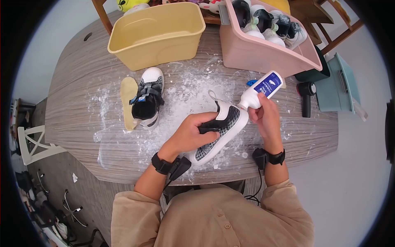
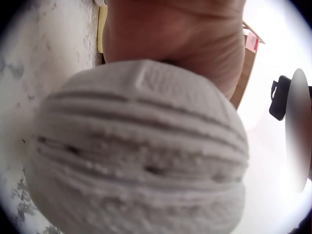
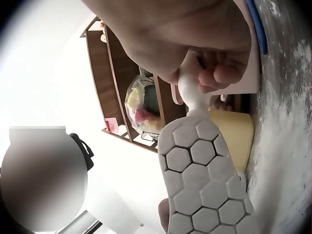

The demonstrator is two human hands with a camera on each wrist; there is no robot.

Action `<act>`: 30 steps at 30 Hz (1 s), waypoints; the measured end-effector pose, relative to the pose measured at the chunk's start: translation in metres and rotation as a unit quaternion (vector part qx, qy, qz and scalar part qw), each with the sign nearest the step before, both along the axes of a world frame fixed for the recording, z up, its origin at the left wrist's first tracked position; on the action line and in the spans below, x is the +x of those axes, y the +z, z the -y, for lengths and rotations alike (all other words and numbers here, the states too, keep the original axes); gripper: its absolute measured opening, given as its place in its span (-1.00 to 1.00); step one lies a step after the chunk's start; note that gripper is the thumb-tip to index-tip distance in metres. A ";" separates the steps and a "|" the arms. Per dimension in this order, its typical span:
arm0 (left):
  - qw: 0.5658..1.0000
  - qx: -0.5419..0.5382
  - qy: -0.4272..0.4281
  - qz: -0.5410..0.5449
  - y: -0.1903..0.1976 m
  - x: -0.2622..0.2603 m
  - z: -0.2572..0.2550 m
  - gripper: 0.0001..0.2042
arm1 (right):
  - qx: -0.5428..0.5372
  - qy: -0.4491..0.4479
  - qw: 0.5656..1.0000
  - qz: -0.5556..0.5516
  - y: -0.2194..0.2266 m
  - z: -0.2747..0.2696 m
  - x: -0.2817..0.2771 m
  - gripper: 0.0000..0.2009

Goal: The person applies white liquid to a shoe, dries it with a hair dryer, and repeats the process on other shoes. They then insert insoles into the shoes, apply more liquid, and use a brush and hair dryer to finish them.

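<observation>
My left hand [image 1: 192,133] grips a black-and-white sneaker [image 1: 233,117], thumb over its opening, its heel raised toward the right. My right hand [image 1: 267,117] holds a white bottle [image 1: 249,99] with a blue label, tilted so its neck meets the back of the sneaker's collar. In the right wrist view, the sneaker's hexagon-patterned sole [image 3: 204,170] stands below the bottle neck [image 3: 195,97]. The ridged toe end [image 2: 141,156] fills the left wrist view. Left of my hands stands a matching sneaker [image 1: 145,103], with a cream insole [image 1: 128,94] beside it.
White powder [image 1: 181,90] is spread over the wood-grain table [image 1: 78,119]. A yellow bin [image 1: 160,49] and a pink bin [image 1: 267,61] of shoes stand at the back. On the right are a black handled tool [image 1: 306,101], a blue object [image 1: 251,82] and a teal box [image 1: 335,90].
</observation>
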State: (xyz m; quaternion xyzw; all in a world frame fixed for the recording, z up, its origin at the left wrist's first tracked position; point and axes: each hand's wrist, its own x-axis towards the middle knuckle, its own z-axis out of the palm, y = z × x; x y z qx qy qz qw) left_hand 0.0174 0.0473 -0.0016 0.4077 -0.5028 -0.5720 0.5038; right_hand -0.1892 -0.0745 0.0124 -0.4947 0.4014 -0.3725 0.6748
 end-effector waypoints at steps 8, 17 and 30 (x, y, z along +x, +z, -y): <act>1.000 0.013 0.009 -0.007 0.000 -0.001 0.000 -0.60 | 0.020 0.023 0.999 0.013 -0.002 0.002 -0.003 -0.67; 0.999 0.027 0.022 -0.015 0.001 -0.001 0.002 -0.59 | -0.076 -0.071 0.994 -0.032 -0.003 -0.006 -0.001 -0.72; 1.000 0.027 0.004 -0.015 0.000 0.002 0.003 -0.58 | -0.172 -0.097 0.980 -0.027 -0.011 -0.010 -0.007 -0.72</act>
